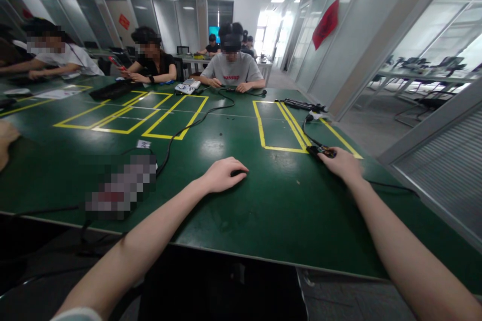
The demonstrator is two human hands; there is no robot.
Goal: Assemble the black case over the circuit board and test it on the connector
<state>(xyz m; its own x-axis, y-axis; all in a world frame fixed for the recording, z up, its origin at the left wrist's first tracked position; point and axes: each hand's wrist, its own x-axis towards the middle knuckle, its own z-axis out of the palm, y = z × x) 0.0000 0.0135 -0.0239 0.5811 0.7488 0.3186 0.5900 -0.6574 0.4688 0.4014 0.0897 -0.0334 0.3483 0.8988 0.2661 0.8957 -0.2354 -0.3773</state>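
Note:
My left hand (pixel 224 173) rests on the green table (pixel 271 220) near its middle, fingers curled round a small black object (pixel 238 173). Most of that object is hidden, so its kind does not show. Farther right, my right hand (pixel 343 163) grips a dark part with coloured wires (pixel 324 150), at the corner of a taped rectangle. A black cable (pixel 307 128) runs from this part toward the far side of the table. Behind it lies a bundle of black parts (pixel 301 104).
Yellow tape (pixel 286 149) marks rectangles on the table. A blurred-out box-like thing (pixel 124 185) with cables lies at the left, a small label (pixel 143 144) beside it. A long black cable (pixel 176 135) crosses the table. Several people sit opposite, one in a grey shirt (pixel 231 70).

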